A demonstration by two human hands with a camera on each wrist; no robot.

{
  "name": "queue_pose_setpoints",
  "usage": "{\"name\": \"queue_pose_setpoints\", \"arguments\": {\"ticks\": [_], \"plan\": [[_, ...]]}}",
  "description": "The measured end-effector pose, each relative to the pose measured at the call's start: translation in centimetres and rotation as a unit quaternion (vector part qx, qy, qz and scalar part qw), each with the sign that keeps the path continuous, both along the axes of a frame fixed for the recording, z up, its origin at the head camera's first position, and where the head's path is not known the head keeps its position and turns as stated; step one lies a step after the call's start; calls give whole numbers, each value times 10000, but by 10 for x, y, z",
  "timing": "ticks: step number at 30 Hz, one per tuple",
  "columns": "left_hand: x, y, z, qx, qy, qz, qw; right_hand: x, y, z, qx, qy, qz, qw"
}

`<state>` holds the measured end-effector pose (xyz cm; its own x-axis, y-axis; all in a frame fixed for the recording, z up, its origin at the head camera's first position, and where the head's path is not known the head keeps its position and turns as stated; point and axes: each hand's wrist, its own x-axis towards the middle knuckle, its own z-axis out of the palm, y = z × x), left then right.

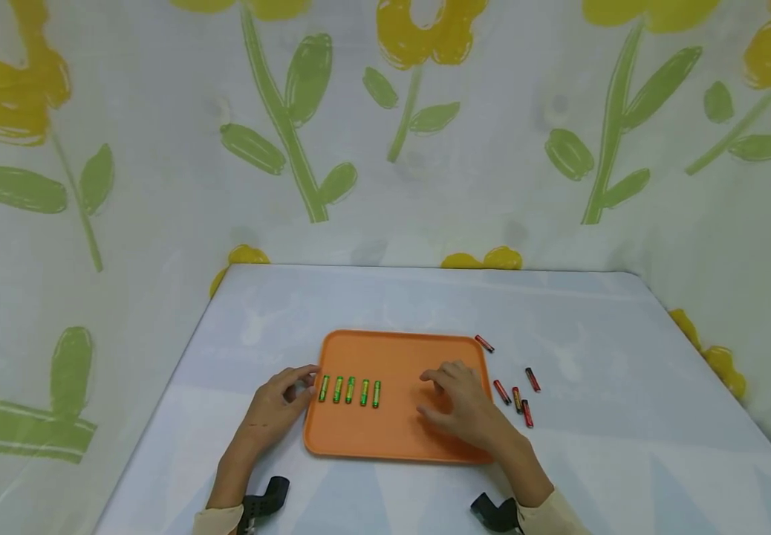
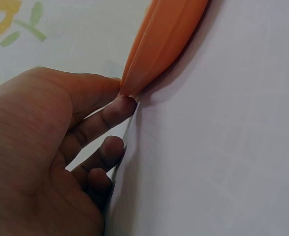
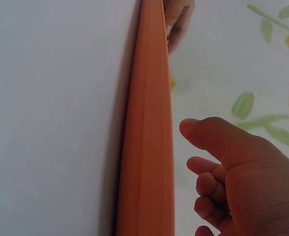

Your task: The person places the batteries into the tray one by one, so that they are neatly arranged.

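An orange tray [image 1: 399, 438] lies on the table, its raised rim nearest the camera. My left hand [image 1: 277, 407] pinches its left edge; in the left wrist view the thumb is on the rim and the index finger [image 2: 119, 110] just below it. Several green batteries [image 1: 349, 390] stand in a row, side by side, in the tray's left half. Above the tray's right half is my right hand [image 1: 459, 401], fingers loosely bent and thumb apart, with nothing visible between them. Several red batteries [image 1: 502, 392] lie scattered on the table just past the tray's right side.
The pale table [image 1: 626, 416] extends around the tray on all sides. One red battery [image 1: 484, 343] lies by the tray's far right corner. A white backdrop [image 1: 492, 186] with yellow flowers and green leaves rises behind the table.
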<state>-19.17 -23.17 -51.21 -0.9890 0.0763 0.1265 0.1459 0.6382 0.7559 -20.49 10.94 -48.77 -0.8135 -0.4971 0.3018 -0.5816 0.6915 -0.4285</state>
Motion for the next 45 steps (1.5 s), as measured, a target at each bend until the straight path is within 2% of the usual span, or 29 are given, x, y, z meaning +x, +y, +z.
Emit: {"name": "queue_pose_setpoints", "arguments": {"ticks": [12,16,25,35,45], "plan": [[0,-2,0,-9,-66,-9,10000,0,51,-4,-224,257,-310,9989],[1,-1,1,-31,-77,68,9999,0,64,-4,-275,474,-359,9979],[3,2,0,-34,-185,61,9998,0,92,-6,-460,382,-393,9974],[3,2,-4,-56,-131,61,9999,0,117,-10,-227,413,-305,9984],[3,2,-1,-18,-73,29,10000,-7,126,-14,-83,360,-80,9993]]}}
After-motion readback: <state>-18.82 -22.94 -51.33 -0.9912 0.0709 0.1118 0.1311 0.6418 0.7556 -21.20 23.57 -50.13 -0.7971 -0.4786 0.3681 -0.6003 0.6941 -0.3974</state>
